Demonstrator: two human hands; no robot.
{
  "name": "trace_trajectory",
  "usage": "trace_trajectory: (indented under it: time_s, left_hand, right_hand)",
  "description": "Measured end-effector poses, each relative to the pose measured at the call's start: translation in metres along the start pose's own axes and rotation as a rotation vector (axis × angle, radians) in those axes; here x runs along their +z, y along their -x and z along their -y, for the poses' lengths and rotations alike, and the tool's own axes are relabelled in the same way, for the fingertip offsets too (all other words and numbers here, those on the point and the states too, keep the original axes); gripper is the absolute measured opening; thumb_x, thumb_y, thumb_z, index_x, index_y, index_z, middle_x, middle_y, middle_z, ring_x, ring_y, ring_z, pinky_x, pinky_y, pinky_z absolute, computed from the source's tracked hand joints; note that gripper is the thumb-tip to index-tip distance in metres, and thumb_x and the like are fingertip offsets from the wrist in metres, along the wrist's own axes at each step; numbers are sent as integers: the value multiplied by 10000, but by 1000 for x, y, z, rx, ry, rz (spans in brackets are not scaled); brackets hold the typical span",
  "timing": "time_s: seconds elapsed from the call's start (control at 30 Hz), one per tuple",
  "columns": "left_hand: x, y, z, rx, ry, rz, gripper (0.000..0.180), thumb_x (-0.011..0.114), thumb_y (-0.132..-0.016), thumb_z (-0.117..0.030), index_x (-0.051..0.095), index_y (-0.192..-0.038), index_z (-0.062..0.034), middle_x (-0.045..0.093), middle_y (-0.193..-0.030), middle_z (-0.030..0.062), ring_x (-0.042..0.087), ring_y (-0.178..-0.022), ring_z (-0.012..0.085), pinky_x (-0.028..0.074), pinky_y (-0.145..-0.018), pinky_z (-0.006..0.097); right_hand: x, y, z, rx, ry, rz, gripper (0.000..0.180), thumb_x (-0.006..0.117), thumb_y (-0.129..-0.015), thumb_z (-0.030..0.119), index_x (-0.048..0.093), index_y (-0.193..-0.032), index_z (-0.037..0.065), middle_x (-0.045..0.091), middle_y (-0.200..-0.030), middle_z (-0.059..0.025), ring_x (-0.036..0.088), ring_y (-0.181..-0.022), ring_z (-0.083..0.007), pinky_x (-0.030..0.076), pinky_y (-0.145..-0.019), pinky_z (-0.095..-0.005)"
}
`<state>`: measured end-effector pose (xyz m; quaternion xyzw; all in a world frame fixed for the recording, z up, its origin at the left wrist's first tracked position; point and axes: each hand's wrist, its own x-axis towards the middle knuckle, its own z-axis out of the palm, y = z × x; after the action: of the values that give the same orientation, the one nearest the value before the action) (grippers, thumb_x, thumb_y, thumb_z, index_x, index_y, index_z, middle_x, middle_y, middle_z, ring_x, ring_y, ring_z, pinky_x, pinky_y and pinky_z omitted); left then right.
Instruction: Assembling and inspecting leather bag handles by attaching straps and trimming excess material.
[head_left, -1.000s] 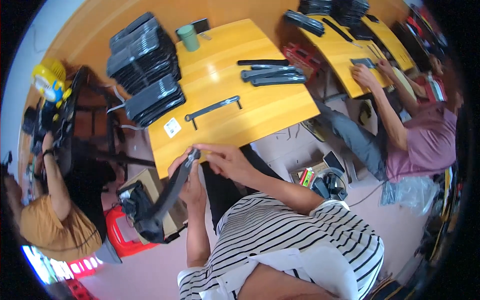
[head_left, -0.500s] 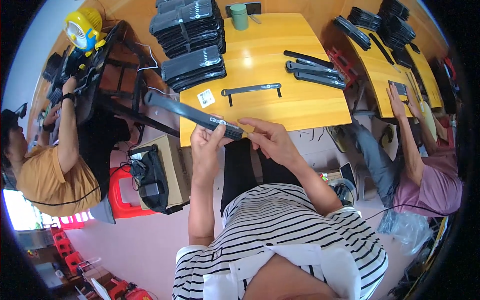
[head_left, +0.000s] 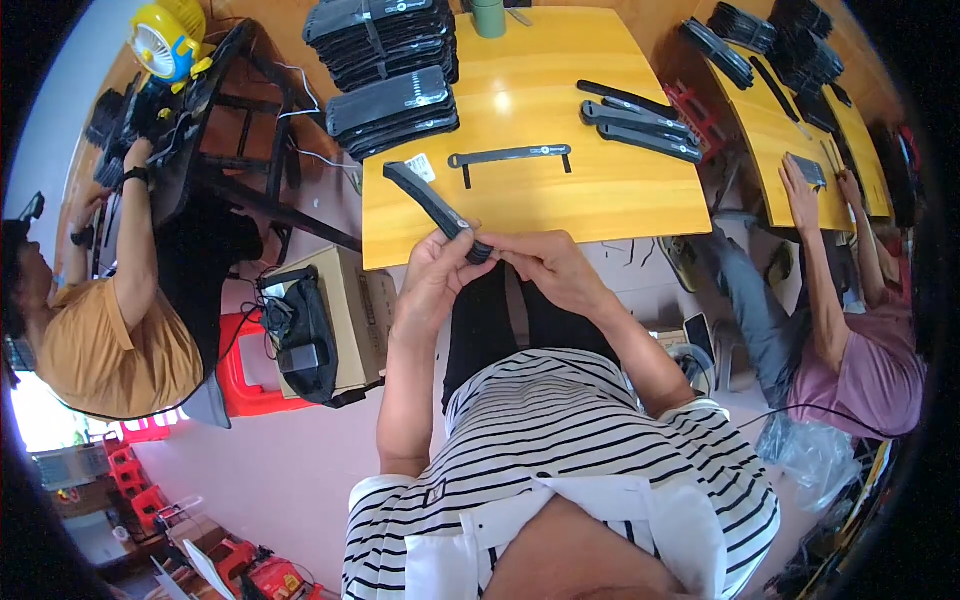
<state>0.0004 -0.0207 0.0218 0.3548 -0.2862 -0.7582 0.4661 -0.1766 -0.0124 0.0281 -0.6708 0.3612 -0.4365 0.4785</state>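
Observation:
Both my hands meet just in front of the near edge of a yellow wooden table [head_left: 560,190]. My left hand [head_left: 432,272] grips a long black strap-like part [head_left: 430,205] near its lower end; the part slants up and to the left over the table edge. My right hand [head_left: 545,265] pinches the same end of the part from the right. On the table beyond lies a flat black bracket [head_left: 510,156] with two short legs, next to a small white label [head_left: 421,167].
Stacks of black parts [head_left: 385,70] fill the table's far left; three more black strips [head_left: 635,125] lie at its right, and a green cup [head_left: 489,17] stands at the back. A person in orange [head_left: 100,330] sits at left, another in pink [head_left: 850,350] at right. A cardboard box [head_left: 345,310] stands beside my left knee.
The black part came up from beside my left leg and now slants above the table edge. My hands have drawn closer together at its lower end.

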Motion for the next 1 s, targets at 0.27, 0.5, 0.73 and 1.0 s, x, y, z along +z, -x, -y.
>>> trace_trajectory:
  time_s: [0.27, 0.5, 0.73, 1.0]
  left_hand:
    - [-7, -1, 3, -26, -18, 96, 263, 560, -849, -82, 517, -1079, 37, 618, -906, 96, 638, -785, 195, 551, -720, 283]
    - [-12, -6, 9, -46, 45, 174, 301, 572, -837, -72, 503, -1102, 53, 625, -874, 115, 644, -758, 206, 559, -689, 274]
    - [-14, -12, 16, -81, 45, 53, 242, 592, -819, -65, 545, -1031, 42, 627, -869, 108, 646, -740, 206, 563, -689, 281]
    - [-10, -8, 17, -92, -22, 70, 263, 596, -818, -71, 539, -1048, 42, 628, -866, 111, 649, -740, 213, 562, -689, 273]
  right_hand:
    - [-14, 2, -2, 432, -546, 198, 291, 501, -882, 87, 569, -1165, 94, 399, -561, 29, 321, -444, -22, 236, -379, -160]
    - [-20, 6, -4, 690, -1007, 264, 282, 494, -880, 47, 581, -1144, 96, 427, -592, 36, 326, -445, -25, 246, -389, -148]
    - [-1, 10, -17, -18, 158, 18, 298, 524, -823, 4, 544, -1121, -10, 630, -854, -117, 596, -817, -188, 454, -740, -289]
    - [-25, 4, -17, 548, -695, 241, 303, 512, -880, 110, 553, -1181, 101, 388, -573, 59, 310, -412, -12, 222, -357, -157]
